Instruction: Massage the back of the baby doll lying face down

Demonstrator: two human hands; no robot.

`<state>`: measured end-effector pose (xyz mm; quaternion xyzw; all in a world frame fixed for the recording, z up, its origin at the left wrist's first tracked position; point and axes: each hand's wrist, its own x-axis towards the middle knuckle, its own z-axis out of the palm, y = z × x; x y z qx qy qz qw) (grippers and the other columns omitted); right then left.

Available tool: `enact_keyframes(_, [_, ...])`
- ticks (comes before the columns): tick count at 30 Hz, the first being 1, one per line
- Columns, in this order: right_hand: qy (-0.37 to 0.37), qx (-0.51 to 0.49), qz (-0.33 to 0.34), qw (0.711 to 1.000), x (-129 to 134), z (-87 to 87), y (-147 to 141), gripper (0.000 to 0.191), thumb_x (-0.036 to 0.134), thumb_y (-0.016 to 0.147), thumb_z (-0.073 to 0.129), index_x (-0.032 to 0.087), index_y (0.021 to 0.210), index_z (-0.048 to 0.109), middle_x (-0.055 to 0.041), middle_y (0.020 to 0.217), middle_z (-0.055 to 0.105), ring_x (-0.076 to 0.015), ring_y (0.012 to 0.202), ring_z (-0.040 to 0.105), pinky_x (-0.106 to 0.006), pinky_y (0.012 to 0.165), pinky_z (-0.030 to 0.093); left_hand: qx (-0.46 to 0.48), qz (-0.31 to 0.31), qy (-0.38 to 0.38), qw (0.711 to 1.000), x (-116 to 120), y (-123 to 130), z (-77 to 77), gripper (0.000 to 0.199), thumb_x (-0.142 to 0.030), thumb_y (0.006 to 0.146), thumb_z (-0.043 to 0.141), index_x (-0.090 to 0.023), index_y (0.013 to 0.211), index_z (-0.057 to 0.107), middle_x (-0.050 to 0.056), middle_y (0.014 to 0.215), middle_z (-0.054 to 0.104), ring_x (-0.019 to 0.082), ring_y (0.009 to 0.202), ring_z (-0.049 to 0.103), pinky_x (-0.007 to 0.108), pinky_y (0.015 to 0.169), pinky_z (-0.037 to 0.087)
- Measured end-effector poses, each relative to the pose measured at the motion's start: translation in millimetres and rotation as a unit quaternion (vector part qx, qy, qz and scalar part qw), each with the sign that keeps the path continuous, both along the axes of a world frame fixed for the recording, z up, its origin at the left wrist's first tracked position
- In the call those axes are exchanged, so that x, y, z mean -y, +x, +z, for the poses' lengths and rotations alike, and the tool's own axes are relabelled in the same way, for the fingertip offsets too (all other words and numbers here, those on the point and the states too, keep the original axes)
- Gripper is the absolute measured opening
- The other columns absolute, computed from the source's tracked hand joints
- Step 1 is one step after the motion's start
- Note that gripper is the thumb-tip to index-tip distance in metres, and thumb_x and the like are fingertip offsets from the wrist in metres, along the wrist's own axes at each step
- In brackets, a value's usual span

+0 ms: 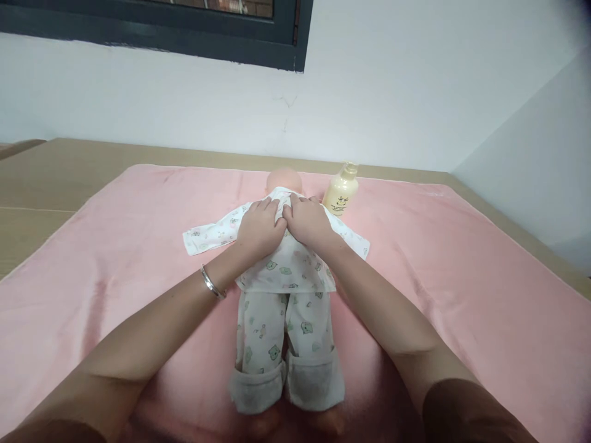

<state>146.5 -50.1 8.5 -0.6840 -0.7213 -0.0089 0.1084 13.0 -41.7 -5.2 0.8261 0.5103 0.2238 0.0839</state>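
Note:
A baby doll lies on a pink cloth, its bald head away from me and its feet nearest me. It wears a white printed top with spread sleeves and matching trousers with grey turned-up cuffs. Flat on the upper part of the top, left of its middle, rests my left hand. My right hand lies on the upper right part, the two thumbs close together. Both hands have their fingers laid on the fabric and hold nothing. No facial features of the doll show.
Just right of the doll's head stands a pale yellow pump bottle. The cloth covers much of a wooden table. Behind it are a white wall and a dark window frame.

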Motion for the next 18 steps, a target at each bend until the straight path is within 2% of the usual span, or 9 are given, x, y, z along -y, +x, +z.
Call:
enact_keyframes(3, [0.003,0.017,0.003,1.000,0.9,-2.8,-1.9,0.046,0.030,0.108,0.028,0.005,0.129,0.059,-0.0210,0.120,0.070,-0.0358,0.115,0.060,-0.044,0.098,0.042,0.053,-0.010,-0.011,0.998,-9.9,-4.1,0.2,0.033,-0.024,0.090,0.040,-0.015,0.107,0.068,0.015,0.115,0.071,0.031,0.110,0.063,0.048,0.104,0.051])
enact_keyframes(7, [0.016,0.045,0.019,0.999,6.3,-1.4,-6.9,0.048,0.028,0.107,0.026,0.002,0.132,0.057,-0.0249,0.118,0.069,-0.0364,0.113,0.060,-0.047,0.097,0.042,0.080,-0.011,-0.001,0.997,-20.9,-7.6,-6.4,0.035,-0.023,0.088,0.039,-0.016,0.106,0.068,0.014,0.110,0.073,0.030,0.104,0.065,0.047,0.100,0.052])
enact_keyframes(11, [0.015,0.046,0.012,0.999,13.6,0.1,-15.2,0.048,0.026,0.106,0.026,0.000,0.134,0.057,-0.0274,0.120,0.068,-0.0371,0.115,0.059,-0.047,0.097,0.044,0.107,0.001,-0.008,0.994,-27.5,-9.2,-14.6,0.045,-0.028,0.089,0.041,-0.014,0.121,0.069,0.014,0.125,0.073,0.030,0.118,0.065,0.047,0.110,0.049])
enact_keyframes(14, [0.014,0.036,0.011,0.999,13.4,-2.3,-17.2,0.049,0.024,0.105,0.026,0.000,0.138,0.053,-0.0281,0.122,0.066,-0.0355,0.115,0.058,-0.047,0.099,0.044,0.117,0.018,-0.008,0.993,-27.9,-9.2,-18.8,0.053,-0.031,0.091,0.041,-0.010,0.133,0.065,0.015,0.140,0.067,0.032,0.132,0.059,0.048,0.119,0.044])
enact_keyframes(18, [0.002,0.022,0.046,0.999,10.5,-3.6,-13.3,0.049,0.023,0.105,0.024,0.002,0.135,0.056,-0.0289,0.125,0.064,-0.0360,0.117,0.056,-0.050,0.099,0.044,0.117,0.018,-0.005,0.993,-25.6,-8.1,-20.8,0.054,-0.031,0.092,0.039,-0.011,0.135,0.065,0.014,0.141,0.067,0.032,0.132,0.059,0.049,0.120,0.043])
